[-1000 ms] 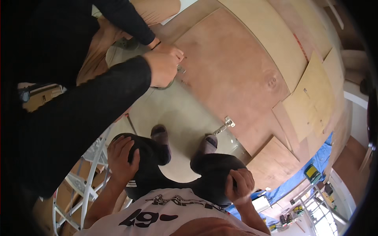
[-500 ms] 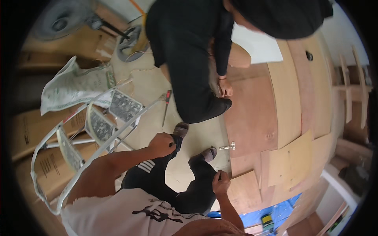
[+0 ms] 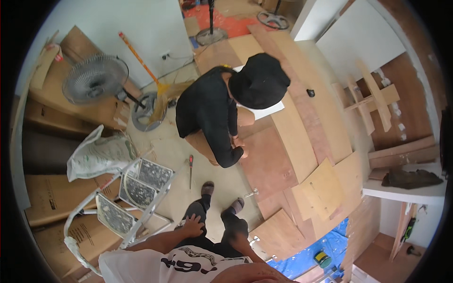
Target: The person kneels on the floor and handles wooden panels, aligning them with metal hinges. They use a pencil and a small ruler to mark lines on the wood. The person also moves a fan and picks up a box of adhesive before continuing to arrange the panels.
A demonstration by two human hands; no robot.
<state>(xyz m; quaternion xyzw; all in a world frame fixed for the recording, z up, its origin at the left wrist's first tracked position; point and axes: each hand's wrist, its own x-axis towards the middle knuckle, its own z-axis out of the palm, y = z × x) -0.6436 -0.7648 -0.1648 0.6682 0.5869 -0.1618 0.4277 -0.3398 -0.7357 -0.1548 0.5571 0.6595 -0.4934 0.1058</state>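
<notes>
The person's left hand (image 3: 192, 226) rests on the left knee (image 3: 197, 210), its grip slack, fingers spread, nothing visible in it. The right hand (image 3: 239, 239), by the right knee (image 3: 234, 225), is too blurred to tell how far its grip is closed or whether it holds anything. Just to its right lies a metal hinge (image 3: 255, 239) — much nearer this hand than the left, though touching or apart cannot be told. Farther ahead, beside the right foot (image 3: 237, 204), a second hinge (image 3: 252, 192) overlaps the reddish panel (image 3: 269, 165), its long axis pointing from the panel's edge back toward the foot. Straight ahead of the left hand — the nearer one — a screwdriver (image 3: 190, 170) lies lengthwise on the floor (image 3: 223, 187), red handle farthest. Beyond, a co-worker's hand (image 3: 244, 152) is at the panel's left edge.
</notes>
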